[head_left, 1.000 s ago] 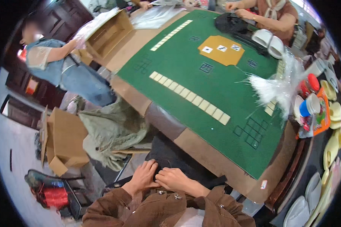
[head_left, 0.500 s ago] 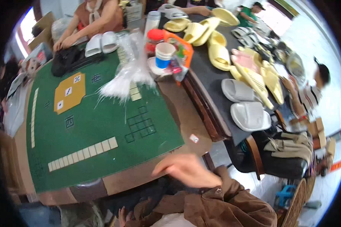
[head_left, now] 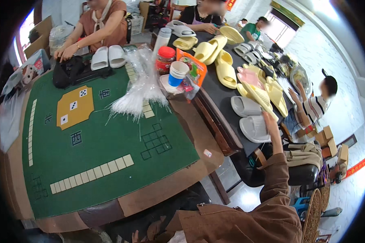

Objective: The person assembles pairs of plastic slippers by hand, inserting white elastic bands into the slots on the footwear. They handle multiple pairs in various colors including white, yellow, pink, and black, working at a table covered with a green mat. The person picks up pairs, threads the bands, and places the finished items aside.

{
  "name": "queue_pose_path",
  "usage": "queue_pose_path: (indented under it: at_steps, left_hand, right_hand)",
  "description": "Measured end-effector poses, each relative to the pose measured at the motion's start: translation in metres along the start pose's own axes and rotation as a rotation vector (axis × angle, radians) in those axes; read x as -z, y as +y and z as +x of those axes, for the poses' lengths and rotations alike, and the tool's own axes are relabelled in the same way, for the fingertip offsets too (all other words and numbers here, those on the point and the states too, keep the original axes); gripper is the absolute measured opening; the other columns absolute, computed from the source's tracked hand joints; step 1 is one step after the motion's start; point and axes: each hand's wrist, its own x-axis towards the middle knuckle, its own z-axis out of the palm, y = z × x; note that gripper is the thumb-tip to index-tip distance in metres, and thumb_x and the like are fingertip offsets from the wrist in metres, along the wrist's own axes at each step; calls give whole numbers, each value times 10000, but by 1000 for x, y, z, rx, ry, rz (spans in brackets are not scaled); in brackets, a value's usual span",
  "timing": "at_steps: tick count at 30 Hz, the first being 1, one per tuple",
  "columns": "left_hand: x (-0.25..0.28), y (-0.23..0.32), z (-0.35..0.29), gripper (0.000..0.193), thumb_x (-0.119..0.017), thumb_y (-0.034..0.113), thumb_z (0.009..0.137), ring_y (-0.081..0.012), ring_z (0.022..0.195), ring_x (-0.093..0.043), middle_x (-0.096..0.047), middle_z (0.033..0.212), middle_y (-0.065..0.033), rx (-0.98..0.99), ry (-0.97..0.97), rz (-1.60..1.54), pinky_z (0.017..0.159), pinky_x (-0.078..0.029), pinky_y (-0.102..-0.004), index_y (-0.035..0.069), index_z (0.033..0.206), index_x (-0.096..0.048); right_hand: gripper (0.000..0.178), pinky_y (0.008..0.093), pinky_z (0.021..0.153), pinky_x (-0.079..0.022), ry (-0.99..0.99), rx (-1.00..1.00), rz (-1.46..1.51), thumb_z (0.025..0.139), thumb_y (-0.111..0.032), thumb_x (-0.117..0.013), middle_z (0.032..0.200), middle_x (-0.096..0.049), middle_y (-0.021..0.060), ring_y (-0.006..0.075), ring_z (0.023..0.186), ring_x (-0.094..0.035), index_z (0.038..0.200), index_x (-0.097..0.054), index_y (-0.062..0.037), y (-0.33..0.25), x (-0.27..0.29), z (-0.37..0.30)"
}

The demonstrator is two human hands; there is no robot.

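Leftmost, I see a co-worker's hands (head_left: 70,50) at a black soft item (head_left: 81,75), with white slippers (head_left: 117,57) just beside it. Nearer me, a row of pale tiles (head_left: 91,174) lies on the green mat (head_left: 105,137). The left hand (head_left: 136,236) barely shows at the lower edge, too little for me to call its grip. Next come a bundle of white strands (head_left: 138,101), a red-lidded jar (head_left: 165,56) and a blue-and-white cup (head_left: 176,75).

On the dark table (head_left: 213,91), past yellow slippers (head_left: 227,73) and a farther grey slipper (head_left: 244,106), lies the nearer grey slipper (head_left: 252,128), close to the table's near edge. The right hand (head_left: 273,127) is at its right end; the palm side is hidden, so I can't say whether the fingers clamp it or only touch.

To handle it well, I'd want strap and sole held together, fingertips clear of the yellow slipper end just beside them. The grey slipper lies sole down, long axis roughly left to right; its bare heel bed seems to face left, the strap end toward the right hand.
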Motion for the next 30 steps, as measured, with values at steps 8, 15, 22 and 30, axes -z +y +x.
queue_pose_path:
  at_steps: [8, 15, 22, 30]
  left_hand:
    - [-3, 0, -18, 473, -594, 255, 920, -400, 1304, -432, -450, 1419, -183, 31, 2, -66, 1034, -403, -498, 114, 1364, -515]
    - [88, 12, -20, 472, -587, 256, 938, -388, 1279, -470, -484, 1396, -185, -172, -318, -254, 1009, -435, -480, 103, 1376, -505]
    - [174, 90, 31, 365, -568, 164, 946, -357, 1146, -586, -611, 1247, -191, -228, -86, -394, 967, -475, -426, 11, 1277, -578]
    - [158, 115, 48, 269, -580, -65, 839, -322, 977, -644, -658, 1092, -179, -170, 335, -564, 851, -521, -370, -34, 1094, -660]
  right_hand:
    - [305, 314, 773, -551, -343, -400, 968, 901, -188, -691, 1039, -696, 58, 176, 911, -672, 1163, -646, -38, 5, -16, 34]
    - [465, 400, 1043, -444, -537, -292, 1234, 997, -271, -544, 1314, -587, 133, 256, 1197, -575, 1367, -479, 3, -156, -64, -131]
    - [512, 415, 1146, -295, -1207, -633, 1571, 1024, -289, -436, 1484, -421, 129, 250, 1372, -387, 1441, -353, -3, -318, -174, -271]
    - [594, 430, 1155, -328, -1445, -599, 1413, 1040, -220, -431, 1467, -386, 230, 322, 1370, -402, 1518, -132, -33, -325, -179, -286]
